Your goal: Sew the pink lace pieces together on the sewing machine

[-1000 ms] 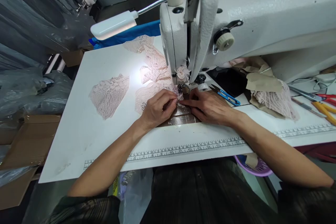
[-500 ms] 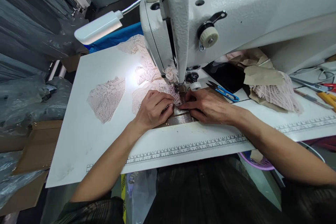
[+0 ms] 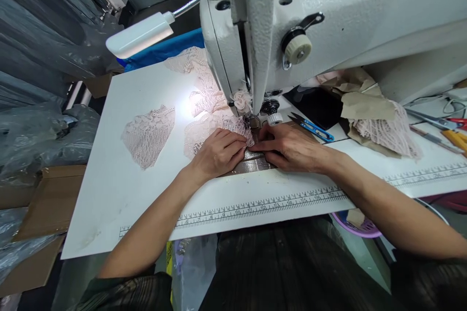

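Note:
Pale pink lace fabric (image 3: 211, 124) lies bunched under the head of a white sewing machine (image 3: 328, 34), its near edge by the presser foot (image 3: 251, 121). My left hand (image 3: 221, 153) rests on that edge, fingers bent together and pinching the lace. From the other side my right hand (image 3: 292, 148) comes in with thumb and index finger at the lace edge, just in front of the presser foot; its fingertips are partly hidden. Both hands lie low on the metal plate (image 3: 251, 163). A separate lace piece (image 3: 149, 136) lies flat on the left of the table.
Blue thread snips (image 3: 314, 129) lie right of my right hand, beside a dark flat object (image 3: 317, 107). Farther right are brown paper and lace (image 3: 383, 121), and scissors (image 3: 430, 119). A lamp (image 3: 140, 34) lights the table (image 3: 98, 194). A ruler strip (image 3: 262, 208) follows the front edge.
My left hand's fingers have shifted slightly right, closer together at the lace edge. My right hand stays nearly in place. The view has shifted a little.

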Tool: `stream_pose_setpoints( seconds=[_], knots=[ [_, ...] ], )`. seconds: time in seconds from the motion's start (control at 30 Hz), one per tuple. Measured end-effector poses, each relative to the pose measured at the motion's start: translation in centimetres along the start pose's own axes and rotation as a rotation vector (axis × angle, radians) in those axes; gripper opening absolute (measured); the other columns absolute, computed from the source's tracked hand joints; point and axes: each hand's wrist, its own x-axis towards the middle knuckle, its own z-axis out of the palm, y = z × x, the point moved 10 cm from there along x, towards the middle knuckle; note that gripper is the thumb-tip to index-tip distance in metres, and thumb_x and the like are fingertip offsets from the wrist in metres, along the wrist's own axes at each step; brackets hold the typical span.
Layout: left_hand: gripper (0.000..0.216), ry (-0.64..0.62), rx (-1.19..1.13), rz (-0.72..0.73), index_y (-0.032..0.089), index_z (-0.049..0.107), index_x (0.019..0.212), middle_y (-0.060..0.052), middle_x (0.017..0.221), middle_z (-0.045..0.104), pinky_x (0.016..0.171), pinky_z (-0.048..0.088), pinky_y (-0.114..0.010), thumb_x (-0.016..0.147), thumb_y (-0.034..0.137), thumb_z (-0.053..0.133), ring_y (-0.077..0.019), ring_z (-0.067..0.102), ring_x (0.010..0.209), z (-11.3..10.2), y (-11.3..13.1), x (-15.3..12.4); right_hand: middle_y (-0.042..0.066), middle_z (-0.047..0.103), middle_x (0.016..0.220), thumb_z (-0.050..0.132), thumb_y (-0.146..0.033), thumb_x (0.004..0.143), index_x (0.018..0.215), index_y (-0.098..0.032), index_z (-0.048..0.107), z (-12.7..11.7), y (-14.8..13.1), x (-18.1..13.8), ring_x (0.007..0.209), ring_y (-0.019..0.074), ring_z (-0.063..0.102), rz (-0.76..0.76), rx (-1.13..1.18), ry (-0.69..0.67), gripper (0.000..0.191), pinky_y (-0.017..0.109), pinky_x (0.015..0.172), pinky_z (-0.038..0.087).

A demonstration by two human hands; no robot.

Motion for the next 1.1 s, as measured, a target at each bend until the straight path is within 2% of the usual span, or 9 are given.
stream_pose_setpoints(
  seconds=[0.17, 0.43, 0.63, 0.87, 1.1],
  knots=[
    [0.008, -0.044, 0.023, 0.074, 0.016, 0.065, 0.093, -0.005, 0.096, 0.073, 0.072, 0.05, -0.031, 0.092, 0.017, 0.057, -0.0149, 0.065, 0.08, 0.0, 0.5, 0.1, 0.01, 0.06, 0.111, 0.05, -0.02, 0.091, 0.128, -0.024, 0.063, 0.1, 1.6, -0.1, 0.091, 0.0186, 0.059, 0.069, 0.162, -0.023, 0.039, 0.033, 0.086, 0.047],
    [0.008, 0.01, 0.047, 0.095, 0.015, 0.065, 0.093, -0.004, 0.095, 0.072, 0.07, 0.049, -0.03, 0.092, 0.016, 0.057, -0.0134, 0.065, 0.078, -0.2, 0.7, -0.2, 0.01, 0.054, 0.114, 0.046, -0.016, 0.092, 0.134, -0.03, 0.058, 0.8, 2.0, -0.1, 0.093, 0.0211, 0.058, 0.102, -0.028, 0.001, 0.046, 0.036, 0.088, 0.048],
    [0.01, 0.045, 0.061, 0.096, 0.014, 0.065, 0.088, -0.007, 0.097, 0.071, 0.072, 0.053, -0.031, 0.092, 0.015, 0.056, -0.0143, 0.066, 0.082, -0.2, 0.8, -0.4, 0.01, 0.053, 0.113, 0.045, -0.017, 0.092, 0.133, -0.03, 0.059, 0.9, 2.0, -0.1, 0.095, 0.0214, 0.058, 0.084, -0.015, -0.013, 0.045, 0.037, 0.089, 0.048],
    [0.013, -0.005, 0.065, 0.091, 0.016, 0.065, 0.095, -0.006, 0.099, 0.071, 0.073, 0.053, -0.033, 0.093, 0.013, 0.053, -0.0142, 0.065, 0.082, 0.1, 0.9, -0.4, 0.011, 0.054, 0.113, 0.046, -0.017, 0.091, 0.131, -0.028, 0.061, 0.8, 2.0, -0.1, 0.095, 0.0213, 0.057, 0.064, -0.001, 0.005, 0.044, 0.037, 0.088, 0.049],
    [0.007, 0.056, 0.272, 0.145, 0.016, 0.065, 0.089, -0.008, 0.102, 0.071, 0.069, 0.05, -0.034, 0.09, 0.014, 0.059, -0.0173, 0.063, 0.081, -0.9, 2.1, -0.1, 0.01, 0.056, 0.111, 0.045, -0.018, 0.093, 0.133, -0.029, 0.059, 0.7, 2.1, -0.1, 0.095, 0.0202, 0.058, 0.038, 0.053, 0.012, 0.043, 0.037, 0.087, 0.049]
  ],
)
